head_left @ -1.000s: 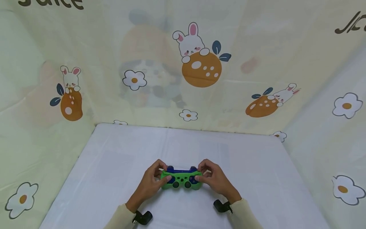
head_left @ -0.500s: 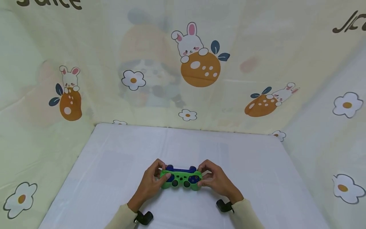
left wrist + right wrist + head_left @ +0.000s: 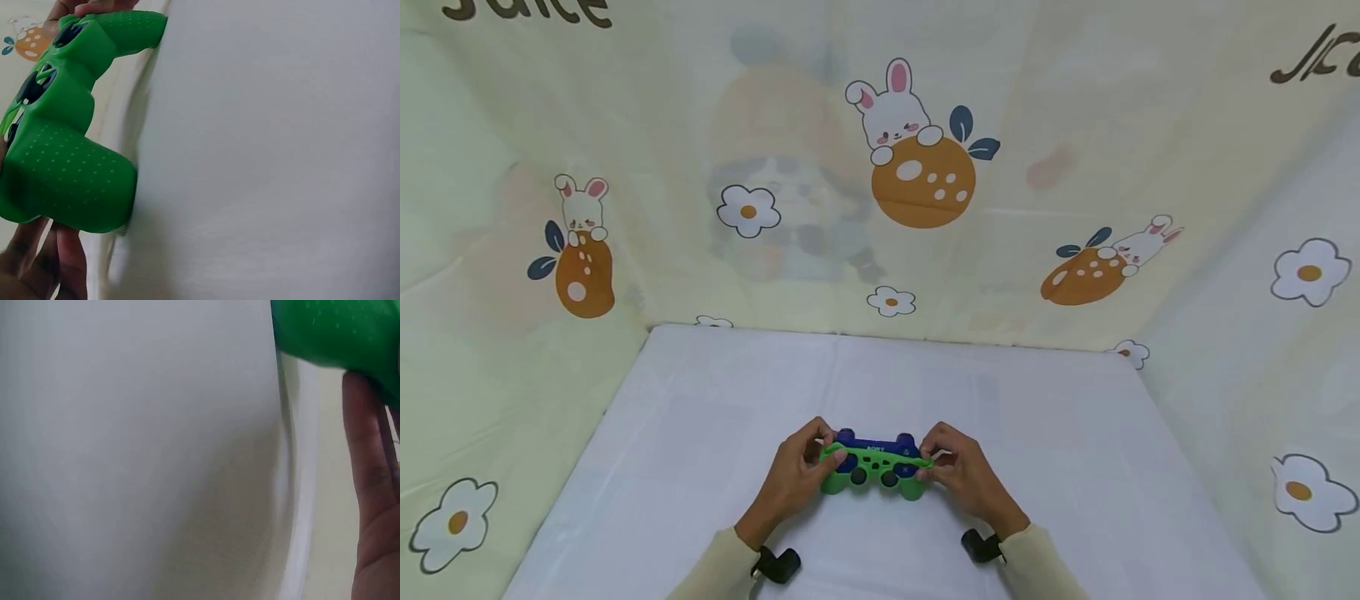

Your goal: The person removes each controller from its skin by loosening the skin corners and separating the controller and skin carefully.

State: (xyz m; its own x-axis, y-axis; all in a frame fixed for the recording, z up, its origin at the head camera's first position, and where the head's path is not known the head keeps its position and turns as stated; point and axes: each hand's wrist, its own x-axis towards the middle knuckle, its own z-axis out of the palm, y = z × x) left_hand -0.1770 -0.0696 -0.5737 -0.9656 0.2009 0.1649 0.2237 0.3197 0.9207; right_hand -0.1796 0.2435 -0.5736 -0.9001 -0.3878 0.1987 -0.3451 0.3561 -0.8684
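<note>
A blue game controller [image 3: 874, 447] sits partly inside a green silicone cover [image 3: 912, 490], low in the middle of the head view. The cover's top strip is pulled down off the blue body, baring "SONY" lettering. My left hand [image 3: 792, 477] grips the left end, thumb on the front and index finger at the upper corner. At the right end, my right hand [image 3: 967, 473] pinches the cover's edge. The dotted green cover [image 3: 75, 169] fills the left side of the left wrist view. In the right wrist view, the right hand's fingers [image 3: 370, 450] touch the cover's grip [image 3: 337, 331].
The controller is held over a white-covered table [image 3: 700, 433]. A cream curtain [image 3: 820, 125] printed with rabbits, oranges and flowers stands behind and at both sides. Black wrist cameras [image 3: 778, 565] sit on both wrists.
The right thumb has come off the front buttons to the right edge. The cover's top strip has been drawn down toward the person, exposing more of the blue body. The left hand keeps its hold.
</note>
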